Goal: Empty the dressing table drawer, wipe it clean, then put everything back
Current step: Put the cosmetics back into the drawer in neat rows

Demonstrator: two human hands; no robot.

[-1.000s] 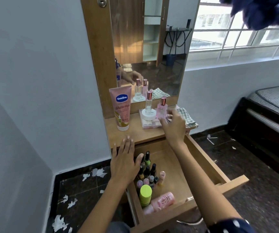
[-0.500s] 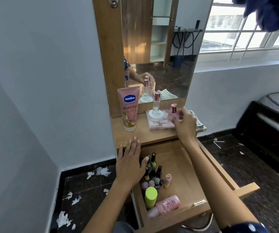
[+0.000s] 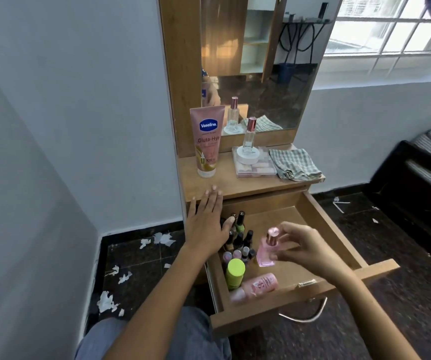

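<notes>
Right hand (image 3: pixel 310 249) pinches the pink perfume bottle (image 3: pixel 266 252) lightly above the open drawer (image 3: pixel 339 229) at lower centre, left hand (image 3: pixel 205 224) flat and holding nothing; slipping could topple the nail polish bottles (image 3: pixel 239 242) beside it.

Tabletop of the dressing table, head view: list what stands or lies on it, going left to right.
Vaseline tube → clear perfume bottle, standing on a white jar that sits on a flat palette → folded checked cloth.
</notes>
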